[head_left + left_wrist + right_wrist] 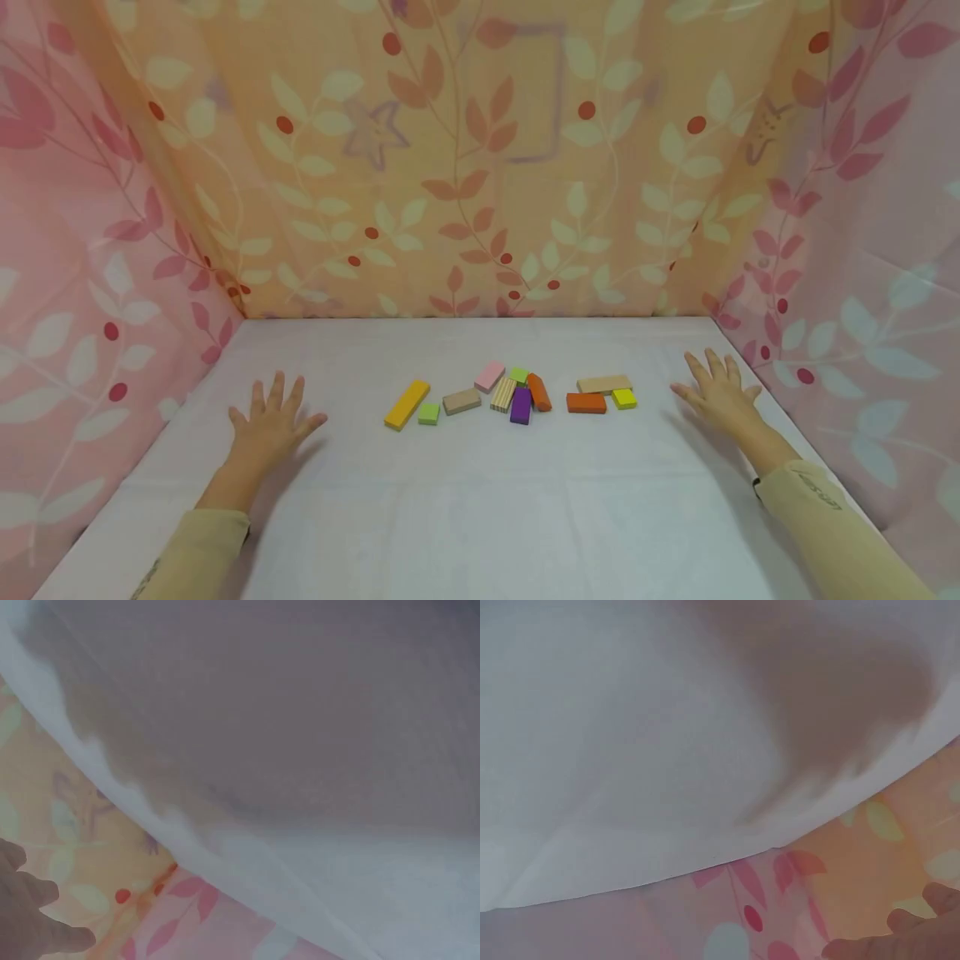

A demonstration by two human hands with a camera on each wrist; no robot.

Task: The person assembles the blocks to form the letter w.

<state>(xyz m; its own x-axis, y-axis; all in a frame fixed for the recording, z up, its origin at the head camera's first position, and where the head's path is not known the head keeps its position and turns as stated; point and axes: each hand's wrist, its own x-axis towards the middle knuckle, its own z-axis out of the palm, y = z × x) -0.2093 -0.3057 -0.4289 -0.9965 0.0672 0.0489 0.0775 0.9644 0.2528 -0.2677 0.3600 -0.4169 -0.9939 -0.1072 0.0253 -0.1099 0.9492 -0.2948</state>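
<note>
My left hand (272, 425) is spread above the table's left side, holding nothing; the long orange-yellow block (407, 405) is nearest to it. On the right, my other hand (722, 402) also has its fingers spread and holds nothing, with a small yellow block (624, 398) closest. Between the hands lie a green block (429, 414), a tan block (461, 401), a pink block (490, 377), a striped block (503, 394), a purple block (521, 406), a second green block (519, 376), two orange-red blocks (586, 403) and a long beige block (604, 384). Only fingertips (71, 937) show in the left wrist view.
A white cloth covers the table (450, 517). Patterned curtains (480, 167) close off the back and both sides. Hand shadows fall on the cloth in both wrist views.
</note>
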